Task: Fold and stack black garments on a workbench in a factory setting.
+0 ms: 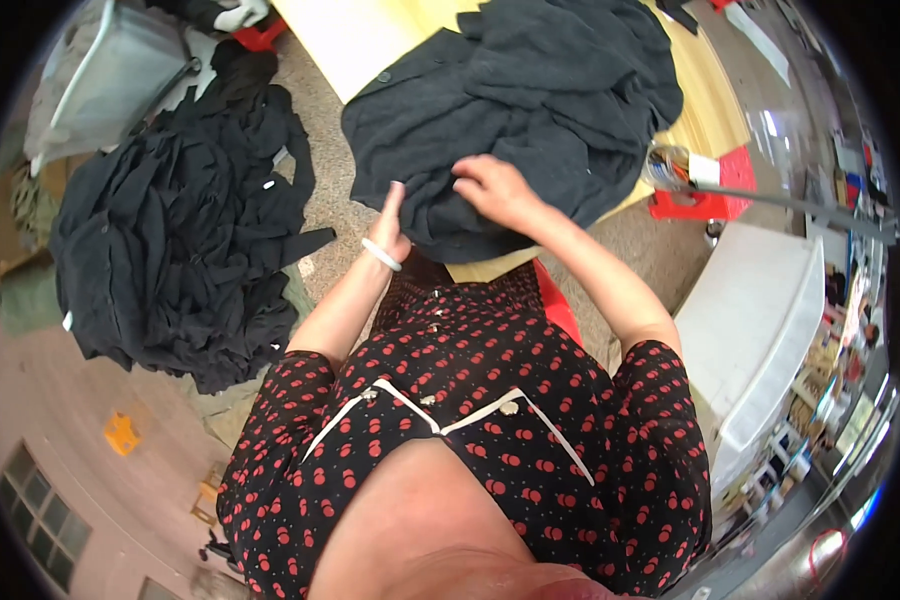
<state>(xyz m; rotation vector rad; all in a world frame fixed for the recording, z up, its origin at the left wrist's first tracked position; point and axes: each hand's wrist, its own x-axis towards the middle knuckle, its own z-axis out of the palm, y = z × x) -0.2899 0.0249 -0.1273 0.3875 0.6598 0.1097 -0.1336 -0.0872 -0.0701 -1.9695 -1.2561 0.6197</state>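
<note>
A dark, nearly black garment (560, 110) with a button at its left lies bunched over a pale yellow wooden table in front of me. At its near left edge is my left hand (395, 228), a white bangle on the wrist. The thumb points up and away from the cloth, and the other fingers are hidden. My right hand (503, 195) rests on the garment's near part, palm down. Its fingers are slightly bent and apart, with no cloth visibly pinched between them.
Left on the floor lies a big heap of dark garments (170, 240), beside a translucent plastic bin (120, 85). A red stool (720, 190) with a clear container (668, 165) stands at the table's right. Nearer is a white-topped surface (745, 310). A small yellow stool (122, 433) stands farther left.
</note>
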